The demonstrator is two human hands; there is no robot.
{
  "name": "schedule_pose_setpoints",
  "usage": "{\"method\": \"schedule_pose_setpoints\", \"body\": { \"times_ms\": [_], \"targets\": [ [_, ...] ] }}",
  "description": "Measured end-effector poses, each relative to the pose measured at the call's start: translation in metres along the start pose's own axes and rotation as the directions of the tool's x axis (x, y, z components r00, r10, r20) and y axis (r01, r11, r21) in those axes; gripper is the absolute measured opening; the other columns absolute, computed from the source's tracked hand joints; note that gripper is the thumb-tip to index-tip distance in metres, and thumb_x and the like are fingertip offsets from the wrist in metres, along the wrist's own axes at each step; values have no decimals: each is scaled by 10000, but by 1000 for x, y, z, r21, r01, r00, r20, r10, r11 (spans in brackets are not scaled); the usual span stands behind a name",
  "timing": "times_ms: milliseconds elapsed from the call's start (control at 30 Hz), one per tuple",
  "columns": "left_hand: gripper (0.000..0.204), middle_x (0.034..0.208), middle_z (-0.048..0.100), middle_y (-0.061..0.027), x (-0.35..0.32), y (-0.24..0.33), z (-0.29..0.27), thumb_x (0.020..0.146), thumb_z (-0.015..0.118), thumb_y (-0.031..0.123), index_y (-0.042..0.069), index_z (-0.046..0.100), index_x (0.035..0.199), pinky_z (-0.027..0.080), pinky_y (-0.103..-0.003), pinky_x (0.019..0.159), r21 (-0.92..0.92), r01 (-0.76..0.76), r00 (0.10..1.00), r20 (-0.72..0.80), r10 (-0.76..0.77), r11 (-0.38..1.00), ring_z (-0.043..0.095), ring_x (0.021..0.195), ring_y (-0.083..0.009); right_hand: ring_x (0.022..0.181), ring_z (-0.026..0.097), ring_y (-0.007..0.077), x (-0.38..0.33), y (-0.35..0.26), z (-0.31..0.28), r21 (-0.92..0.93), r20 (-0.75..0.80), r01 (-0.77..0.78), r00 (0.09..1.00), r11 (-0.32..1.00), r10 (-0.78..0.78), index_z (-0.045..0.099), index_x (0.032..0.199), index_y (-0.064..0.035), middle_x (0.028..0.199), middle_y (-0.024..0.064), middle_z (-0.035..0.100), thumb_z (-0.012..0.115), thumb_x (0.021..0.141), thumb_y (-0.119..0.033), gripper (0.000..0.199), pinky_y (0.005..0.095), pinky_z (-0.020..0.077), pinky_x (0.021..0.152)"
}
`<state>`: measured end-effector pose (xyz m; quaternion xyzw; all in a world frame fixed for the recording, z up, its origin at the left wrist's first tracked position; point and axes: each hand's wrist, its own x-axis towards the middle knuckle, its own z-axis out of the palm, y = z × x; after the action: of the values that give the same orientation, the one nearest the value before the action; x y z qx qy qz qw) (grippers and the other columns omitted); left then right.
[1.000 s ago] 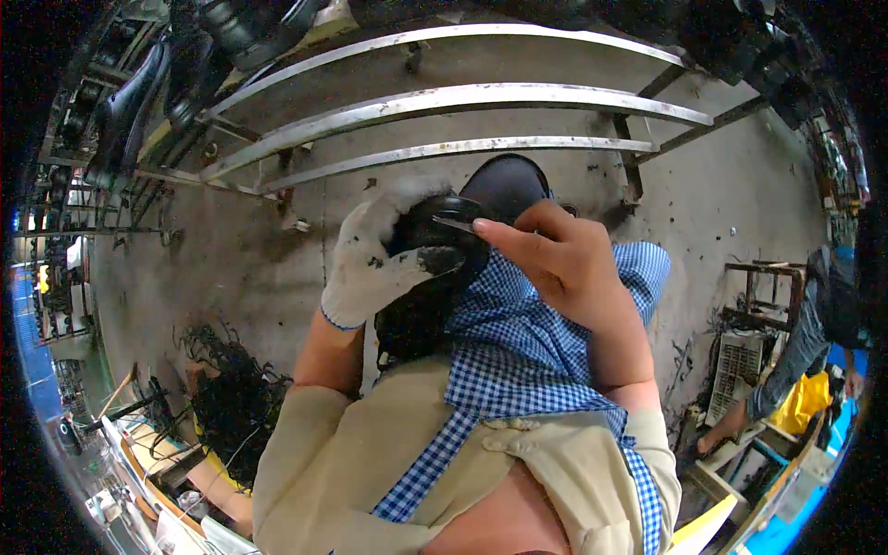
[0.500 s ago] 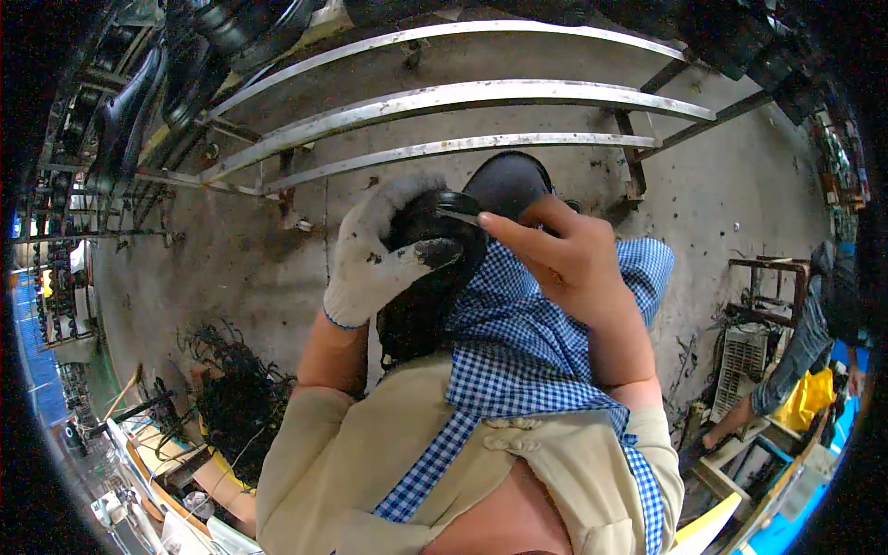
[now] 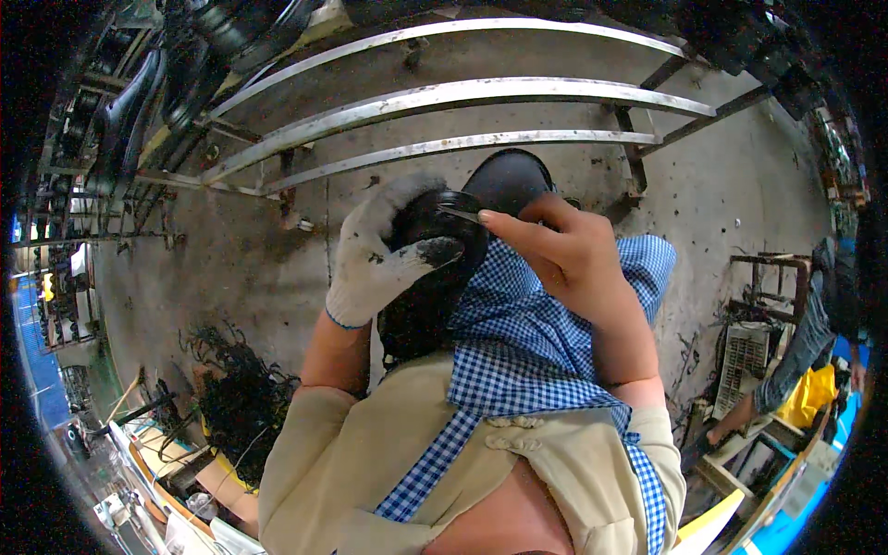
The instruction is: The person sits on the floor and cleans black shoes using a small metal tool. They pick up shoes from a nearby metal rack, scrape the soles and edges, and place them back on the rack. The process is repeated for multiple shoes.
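My left hand (image 3: pixel 375 250), in a white knitted glove with black smudges, is closed round a black rubber boot (image 3: pixel 407 324). The boot lies along my lap, its ridged, glossy end between the gloved fingers and thumb. My bare right hand (image 3: pixel 569 250) pinches a small thin knife (image 3: pixel 460 215) between thumb and forefinger. Its narrow blade points left and lies against the ridged rim; how deep it bites cannot be made out. Beyond the right fingers is a smooth, rounded black thing (image 3: pixel 509 171). A blue-and-white checked apron (image 3: pixel 518 305) covers my lap.
A metal rail rack (image 3: pixel 462 95) stands ahead on the stained concrete floor. Glossy black boot-like pieces (image 3: pixel 129 111) hang at the far left. A tangled heap of black strips (image 3: pixel 236 388) lies at lower left. Another person's leg (image 3: pixel 791 356) and a yellow bag (image 3: pixel 807 398) show at right.
Both hands keep their grip with the blade against the rim. The whole view shifts very slightly; the right wrist has barely moved. The other person's leg at right has shifted a little.
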<state>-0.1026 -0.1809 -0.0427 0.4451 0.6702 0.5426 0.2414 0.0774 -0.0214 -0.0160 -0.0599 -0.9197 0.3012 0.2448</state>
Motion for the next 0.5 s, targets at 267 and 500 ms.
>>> {"method": "schedule_pose_setpoints", "body": {
  "times_ms": [267,500],
  "targets": [
    [589,1077,644,-141,1,10,-3,664,806,225,-15,586,1154,497,-321,858,107,-22,1000,10,21,994,636,967,-215,575,577,215,-2,-2,-23,-89,108,-34,993,995,43,693,1102,-186,775,85,590,658,718,10,432,304,452,514],
    [574,1020,655,-134,4,12,0,671,806,253,-15,593,1131,503,-319,849,135,-7,1000,-21,10,991,642,936,-214,570,586,224,1,-1,-5,-194,14,12,1000,981,-10,659,1135,-262,788,37,587,660,713,-96,453,336,461,472]
  ]
}}
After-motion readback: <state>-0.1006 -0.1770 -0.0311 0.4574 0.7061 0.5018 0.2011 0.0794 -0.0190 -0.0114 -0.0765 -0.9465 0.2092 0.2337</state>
